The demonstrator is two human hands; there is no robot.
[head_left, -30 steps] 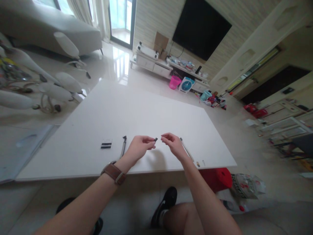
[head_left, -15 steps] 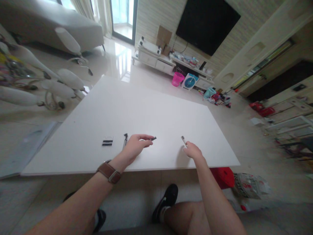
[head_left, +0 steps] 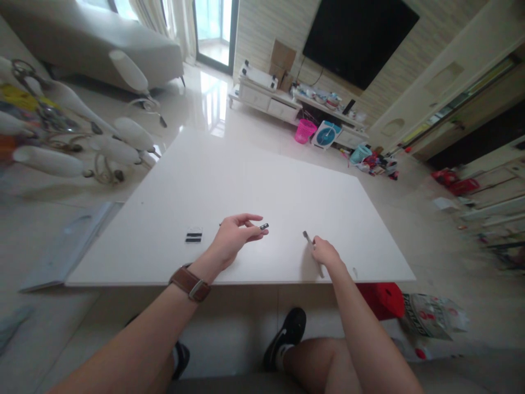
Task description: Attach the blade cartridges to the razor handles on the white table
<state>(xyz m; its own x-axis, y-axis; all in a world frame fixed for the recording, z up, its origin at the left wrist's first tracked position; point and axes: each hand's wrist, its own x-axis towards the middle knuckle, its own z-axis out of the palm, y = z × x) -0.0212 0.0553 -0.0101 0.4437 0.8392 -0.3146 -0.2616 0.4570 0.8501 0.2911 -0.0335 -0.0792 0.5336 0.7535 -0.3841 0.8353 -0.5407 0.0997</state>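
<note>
Over the white table, my left hand is closed in a pinch on a small black piece with light spots, which sticks out past the fingertips. My right hand grips a slim, light-coloured stick with a dark head; its lower end shows below the fingers near the table's front edge. Left of my left hand lies a small clear packet with two black strips. A dark, thin item on the table is mostly hidden behind my left hand.
A small, pale object lies near the table's front edge, right of my right hand. Below that edge stand a red container and a printed bag. A lamp with white shades is at the left.
The view has shifted slightly left. The left hand's black piece has turned, showing its light spots. The right hand's stick shows more of its length. My left hand now covers most of the thin dark item.
</note>
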